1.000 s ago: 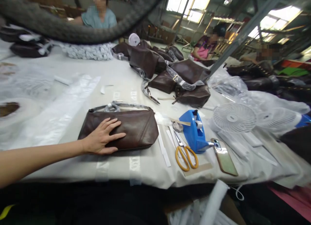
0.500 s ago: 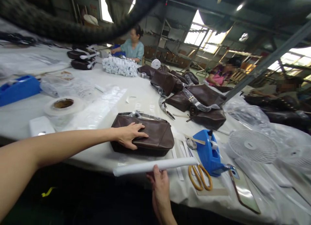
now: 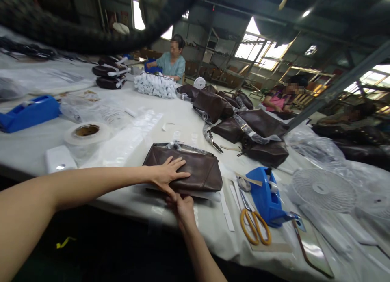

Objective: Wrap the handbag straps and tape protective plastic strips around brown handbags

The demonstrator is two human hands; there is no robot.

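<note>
A dark brown leather bag [image 3: 201, 170] lies on its side on the pale covered table [image 3: 118, 192], near the front edge. My left hand [image 3: 170, 174] rests on top of it with the fingers spread. At the bag's front lower edge is my right hand [image 3: 183, 207], its fingers curled in and partly hidden under the bag. A strip of white material [image 3: 213, 196] shows beneath the bag's front edge, beside my right hand. What the right fingers grip is hidden.
Orange-handled scissors [image 3: 255, 227], a blue tape dispenser [image 3: 263, 196] and a phone [image 3: 313, 245] lie to the right. More brown bags [image 3: 258, 127] are piled behind. A tape roll [image 3: 87, 132] and another blue dispenser [image 3: 33, 111] stand left. People sit beyond the table.
My right hand has moved up and left to the bag's front edge. The white roll it held is now mostly out of sight, with white material showing under the bag. The left hand stays on the bag.
</note>
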